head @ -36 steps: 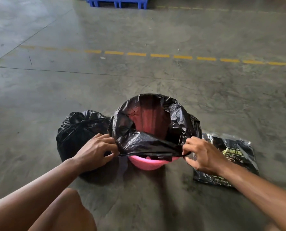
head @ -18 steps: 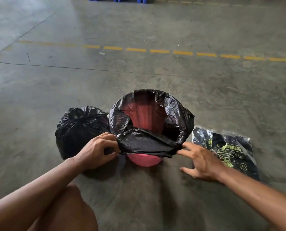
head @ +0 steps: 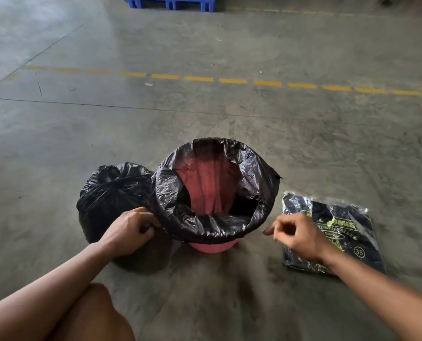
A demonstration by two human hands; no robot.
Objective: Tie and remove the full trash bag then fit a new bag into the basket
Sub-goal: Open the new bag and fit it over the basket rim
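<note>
A pink basket [head: 211, 247] stands on the concrete floor with a new black bag [head: 205, 222] folded over its rim all the way round; pink shows through the bag's inside. The tied full trash bag [head: 106, 190] sits on the floor just left of the basket. My left hand [head: 128, 230] pinches the new bag's edge at the basket's near left side. My right hand [head: 298, 237] hovers a little right of the basket, fingers loosely curled, apart from the bag and holding nothing.
A flat pack of black bags [head: 340, 230] in clear wrap lies on the floor right of the basket, partly under my right wrist. My bare knee [head: 91, 313] is at the bottom left. A dashed yellow line [head: 229, 81] crosses the floor; a blue pallet [head: 170, 2] stands far back.
My right hand has let go of the bag's edge and moved right, away from the basket. The bag's near edge now sits lower over the rim. My left hand still holds its side.
</note>
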